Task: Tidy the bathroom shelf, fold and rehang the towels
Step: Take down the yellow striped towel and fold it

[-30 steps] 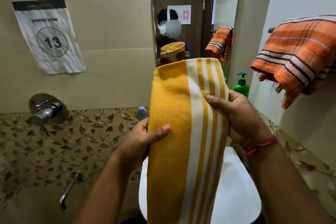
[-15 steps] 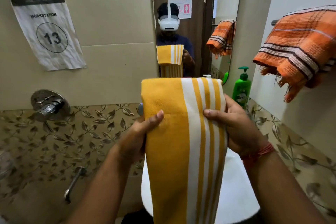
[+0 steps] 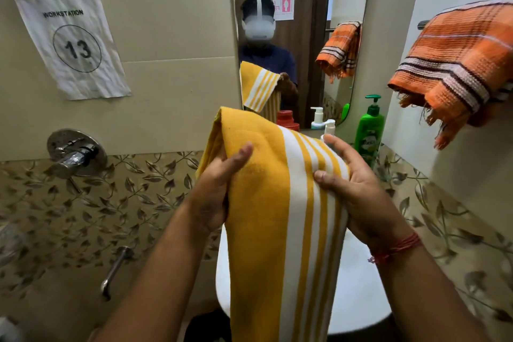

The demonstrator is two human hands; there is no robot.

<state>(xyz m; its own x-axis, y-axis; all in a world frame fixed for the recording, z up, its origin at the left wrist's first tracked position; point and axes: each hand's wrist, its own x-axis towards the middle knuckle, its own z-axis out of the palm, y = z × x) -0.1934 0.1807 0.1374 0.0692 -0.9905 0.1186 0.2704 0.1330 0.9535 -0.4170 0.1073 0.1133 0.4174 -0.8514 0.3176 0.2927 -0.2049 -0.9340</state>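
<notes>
Both forearms reach forward from lower frame, converging on yellow towel [image 3: 266, 203]. Left hand [image 3: 213, 189] at towel's left edge: thumb laid across front face, fingers hidden behind fold, gripping. Right hand [image 3: 358, 189] at towel's right edge: thumb pressed on striped front, index finger raised and extended, rest wrapped behind. Red thread band [image 3: 397, 248] on right wrist.

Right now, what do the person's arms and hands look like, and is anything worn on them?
Both forearms are bare, with no sleeves showing in the head view. The left hand wears nothing: no ring, watch or glove is visible. The right hand is also ungloved, and a band of red thread is wound several times round its wrist, with a small frayed end hanging off. The fingers show no rings.
</notes>
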